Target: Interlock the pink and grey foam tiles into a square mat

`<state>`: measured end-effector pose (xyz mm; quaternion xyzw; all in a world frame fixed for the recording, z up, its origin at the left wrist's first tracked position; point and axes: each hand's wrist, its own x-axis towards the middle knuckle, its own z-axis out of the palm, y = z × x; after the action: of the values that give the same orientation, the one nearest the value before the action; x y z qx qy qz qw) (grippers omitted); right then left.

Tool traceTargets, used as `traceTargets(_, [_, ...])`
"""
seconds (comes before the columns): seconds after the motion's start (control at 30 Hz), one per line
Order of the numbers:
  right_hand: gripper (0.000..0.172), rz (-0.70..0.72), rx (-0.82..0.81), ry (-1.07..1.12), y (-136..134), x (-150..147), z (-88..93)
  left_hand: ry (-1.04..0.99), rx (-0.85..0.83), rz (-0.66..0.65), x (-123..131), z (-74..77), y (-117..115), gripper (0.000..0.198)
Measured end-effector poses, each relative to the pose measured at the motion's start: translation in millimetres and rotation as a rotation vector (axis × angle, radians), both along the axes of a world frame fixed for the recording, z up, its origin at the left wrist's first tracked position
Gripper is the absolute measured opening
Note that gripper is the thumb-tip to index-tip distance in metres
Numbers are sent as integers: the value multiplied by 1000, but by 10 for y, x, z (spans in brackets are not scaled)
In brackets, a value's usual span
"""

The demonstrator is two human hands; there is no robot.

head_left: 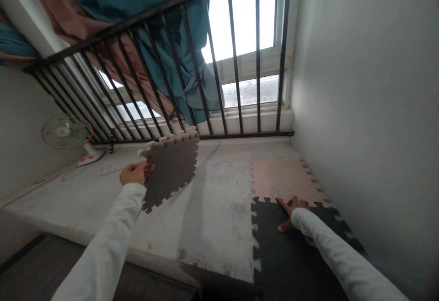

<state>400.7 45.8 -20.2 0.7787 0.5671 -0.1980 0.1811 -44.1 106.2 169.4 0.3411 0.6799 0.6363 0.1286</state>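
Observation:
My left hand [133, 173] grips the left edge of a dark grey interlocking foam mat tile [171, 168] and holds it in the air, tilted, above the pale platform [212, 200]. A pink foam tile [283, 177] lies flat at the far right corner by the wall. A black foam tile [284, 255] lies in front of it, its teeth locked into the pink one. Resting on the black tile near that seam, my right hand [291, 212] lies flat with its fingers spread. Both arms wear white sleeves.
A black barred railing [236, 77] stands before the window, with teal and pink curtains [161, 26] hanging behind it. A small white fan [68, 134] sits at the far left of the platform. A grey wall [363, 109] closes the right side.

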Motion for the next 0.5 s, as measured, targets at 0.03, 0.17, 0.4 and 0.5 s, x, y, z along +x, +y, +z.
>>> traceTargets(0.03, [115,0,12,-3,-2,4,-11,6,17,28,-109,-118,-174,18])
traceTargets(0.17, [111,-8,50,-6,-8,14,-1,458,-294,-62,-454,-857,-812,13])
traceTargets(0.4, [51,155,241,54,189,-367,135,1139,-965,-660,57,-1441,-1349,28])
traceTargets(0.5, [41,235,309,84,329,-732,99,1178,-645,-1102,861,-1508,-1604,38])
